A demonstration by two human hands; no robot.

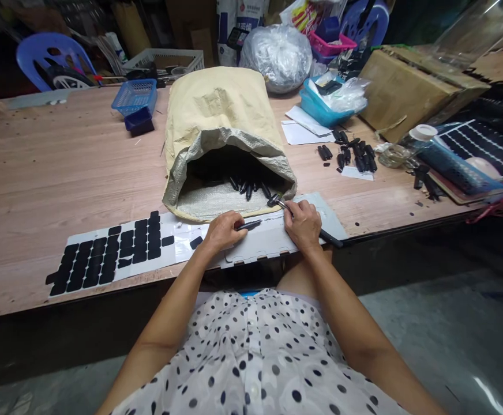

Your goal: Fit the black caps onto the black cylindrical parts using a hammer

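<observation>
My left hand (223, 230) is closed around a slim black stick-shaped part (250, 225) that pokes out to the right. My right hand (303, 223) pinches a thin tool (282, 204) whose metal tip holds a small black piece (273, 200) at the mouth of the sack; its dark handle (331, 238) sticks out behind the hand. Both hands rest on a white backing sheet (260, 245) at the table's front edge. The open tan woven sack (217, 115) lies just beyond, with several black parts (247, 187) inside.
A sheet of black die-cut pads (108, 256) lies at the left front. Loose black parts (353, 154) sit right of the sack. Blue baskets (134, 97), a cardboard box (407, 92), a tray of black strips (480, 147) and a bottle (405, 151) crowd the back and right.
</observation>
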